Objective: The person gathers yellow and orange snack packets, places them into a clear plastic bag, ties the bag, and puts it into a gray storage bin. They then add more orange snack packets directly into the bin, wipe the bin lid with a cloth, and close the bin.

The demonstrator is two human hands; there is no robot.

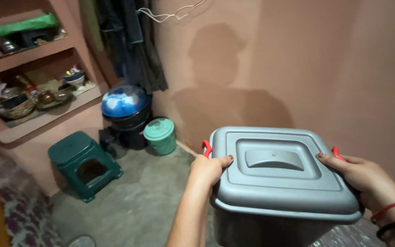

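A grey square plastic container (270, 219) with a grey lid (275, 169) fills the lower right of the head view, held up above the floor. My left hand (209, 168) grips its left side by a red clip handle (206, 147), thumb resting on the lid edge. On the opposite side my right hand (362, 176) holds the container beside another red clip (337, 152). My right wrist wears a red thread and a dark bangle.
A pink wall stands close ahead. On the bare floor at left are a dark green plastic stool (84, 163), a black drum with a blue lid (125, 116) and a small teal bucket (160, 135). Shelves with bowls (33, 98) and hanging dark clothes (133, 41) sit in the corner.
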